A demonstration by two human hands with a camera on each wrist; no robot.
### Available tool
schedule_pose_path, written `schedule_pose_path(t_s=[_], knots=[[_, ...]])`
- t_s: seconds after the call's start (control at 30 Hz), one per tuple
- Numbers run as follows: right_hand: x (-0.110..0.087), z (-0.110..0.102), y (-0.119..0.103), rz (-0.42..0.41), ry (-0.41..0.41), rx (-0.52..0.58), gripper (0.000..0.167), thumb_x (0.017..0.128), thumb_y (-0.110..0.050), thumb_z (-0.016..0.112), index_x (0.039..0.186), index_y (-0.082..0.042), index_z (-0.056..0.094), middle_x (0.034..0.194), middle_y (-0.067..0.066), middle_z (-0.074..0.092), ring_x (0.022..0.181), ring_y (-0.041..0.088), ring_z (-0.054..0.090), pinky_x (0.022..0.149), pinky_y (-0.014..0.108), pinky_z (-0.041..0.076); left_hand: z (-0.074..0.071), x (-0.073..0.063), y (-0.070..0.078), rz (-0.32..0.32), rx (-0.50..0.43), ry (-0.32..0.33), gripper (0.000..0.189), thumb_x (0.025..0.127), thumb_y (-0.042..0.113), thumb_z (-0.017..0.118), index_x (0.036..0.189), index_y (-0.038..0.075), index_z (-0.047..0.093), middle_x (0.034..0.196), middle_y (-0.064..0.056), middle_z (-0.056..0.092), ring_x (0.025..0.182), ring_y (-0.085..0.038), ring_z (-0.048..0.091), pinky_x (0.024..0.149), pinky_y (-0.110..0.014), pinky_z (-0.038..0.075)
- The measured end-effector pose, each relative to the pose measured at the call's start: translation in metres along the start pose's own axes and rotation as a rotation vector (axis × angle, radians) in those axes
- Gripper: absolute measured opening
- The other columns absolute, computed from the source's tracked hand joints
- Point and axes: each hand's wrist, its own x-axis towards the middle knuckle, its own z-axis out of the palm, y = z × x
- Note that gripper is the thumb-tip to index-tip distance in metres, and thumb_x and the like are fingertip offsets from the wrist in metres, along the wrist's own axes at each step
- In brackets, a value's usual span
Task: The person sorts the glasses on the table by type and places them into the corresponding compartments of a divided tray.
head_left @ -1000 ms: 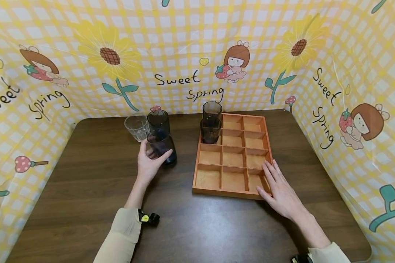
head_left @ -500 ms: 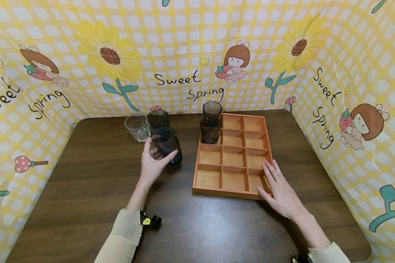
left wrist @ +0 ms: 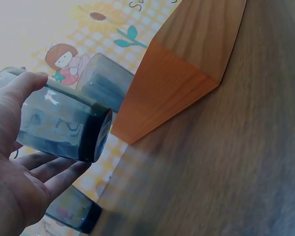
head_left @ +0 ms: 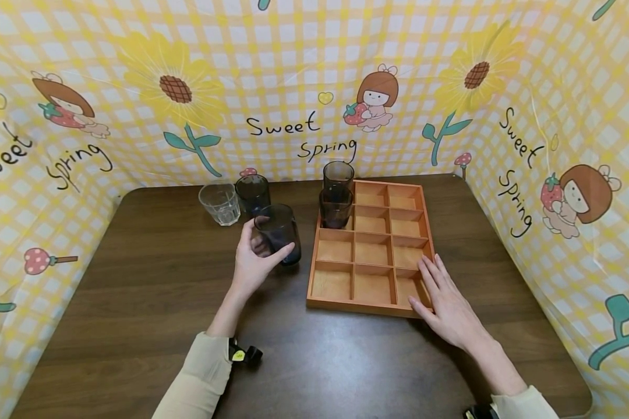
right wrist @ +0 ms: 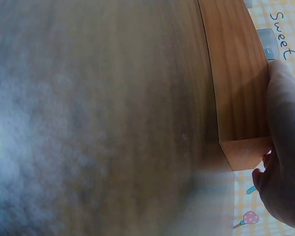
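Note:
My left hand (head_left: pixel 251 265) grips a dark tinted drinking glass (head_left: pixel 280 233), thumb on the near side and fingers round the back. The glass is left of the wooden compartment tray (head_left: pixel 356 309); in the left wrist view its dark base (left wrist: pixel 96 135) points toward the tray's side wall (left wrist: pixel 162 98). Two dark glasses stand in the tray's left column, one in the back compartment (head_left: pixel 338 171) and one just in front (head_left: pixel 336 212). My right hand (head_left: pixel 451 308) rests on the tray's front right corner, fingers extended over its edge.
Behind the left hand stand another dark glass (head_left: pixel 253 195) and a clear faceted glass (head_left: pixel 220 203), side by side on the brown wooden table (head_left: pixel 136 279). A yellow checked cloth (head_left: pixel 293 75) hangs along the back and both sides.
My left hand has carried the dark glass to the right, away from the other dark glass and closer to the tray. The right hand and the tray have stayed in place.

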Motion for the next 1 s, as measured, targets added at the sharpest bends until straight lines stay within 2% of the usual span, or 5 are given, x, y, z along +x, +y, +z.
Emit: schedule_pose_path(t_s=[0.53, 0.8, 1.0], knots=[[0.0, -0.001, -0.001, 0.006, -0.01, -0.002, 0.083, 0.108, -0.036, 0.069, 0.17, 0.003, 0.031, 0.176, 0.027, 0.033, 0.17, 0.047, 0.018, 0.132, 0.017, -0.004, 0.017, -0.005, 0.006, 0.029, 0.019, -0.092, 0.081, 0.086, 0.006, 0.092, 0.153, 0.014, 0.047, 0.129, -0.026, 0.076, 0.106, -0.008, 0.076, 0.086, -0.02, 0.063], [0.0, -0.001, -0.001, 0.008, -0.015, 0.004, 0.083, 0.108, -0.037, 0.069, 0.171, 0.002, 0.031, 0.176, 0.027, 0.033, 0.17, 0.047, 0.018, 0.133, 0.019, -0.003, 0.026, -0.008, 0.011, 0.036, 0.027, -0.123, 0.08, 0.086, 0.006, 0.093, 0.152, 0.015, 0.047, 0.124, -0.027, 0.078, 0.107, -0.023, 0.079, 0.085, -0.021, 0.063], [0.0, -0.002, -0.002, 0.002, -0.012, 0.006, 0.083, 0.108, -0.036, 0.069, 0.17, 0.003, 0.031, 0.176, 0.027, 0.034, 0.17, 0.047, 0.018, 0.133, 0.018, -0.004, 0.031, -0.01, 0.013, 0.038, 0.016, -0.154, 0.081, 0.086, 0.004, 0.092, 0.152, 0.014, 0.047, 0.124, -0.026, 0.078, 0.106, -0.019, 0.079, 0.086, -0.023, 0.064]])
